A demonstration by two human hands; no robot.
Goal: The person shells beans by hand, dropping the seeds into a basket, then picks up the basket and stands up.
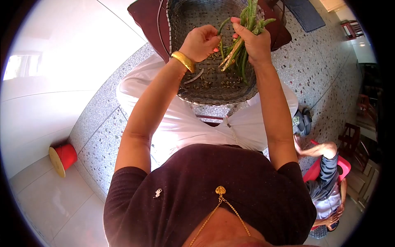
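My right hand is closed around a bunch of long green bean pods, some with tan, dried-looking lower ends. Beside it, my left hand, with a gold bangle at the wrist, pinches a thin green pod at the bunch's near side. Its fingertips are partly hidden. Both hands are over a dark woven basket between my knees. Many small greenish-brown bits, perhaps beans, are scattered on its bottom. A pale, curved pod strip lies at the basket's left.
The basket rests on a dark red wooden seat. Speckled floor surrounds me, with a red round container at the left. Dark slippers lie to the right. Another person sits on a pink chair at the lower right.
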